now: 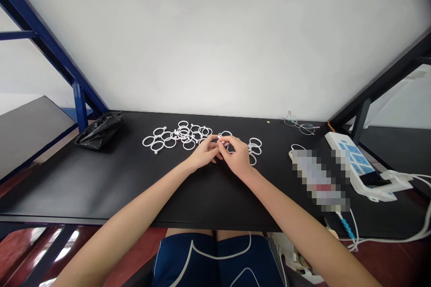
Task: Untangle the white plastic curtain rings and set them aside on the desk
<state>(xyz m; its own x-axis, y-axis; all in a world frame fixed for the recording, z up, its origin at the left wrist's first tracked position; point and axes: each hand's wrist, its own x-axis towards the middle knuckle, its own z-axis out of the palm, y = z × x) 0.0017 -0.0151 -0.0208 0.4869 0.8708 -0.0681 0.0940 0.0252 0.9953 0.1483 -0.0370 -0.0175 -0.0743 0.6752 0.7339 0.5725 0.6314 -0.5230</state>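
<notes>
My left hand (204, 152) and my right hand (238, 154) meet over the middle of the black table. The thumb and fingers of both pinch a small white plastic ring (220, 140), which looks like a curtain ring with a little knob. My fingers cover most of it. Left of my hands lies a loose spread of several white rings (169, 139), some overlapping. To the right, close by my right hand, is a smaller group of white rings (255, 142). Another ring (226, 133) shows partly behind my fingers.
A black plastic bag (101, 131) lies at the back left of the table (84, 188). Eyeglasses (306, 129) rest at the back right. A blurred phone (318, 179) with a cable and a white power strip (358, 166) occupy the right side. Metal frame bars (79, 105) flank the table.
</notes>
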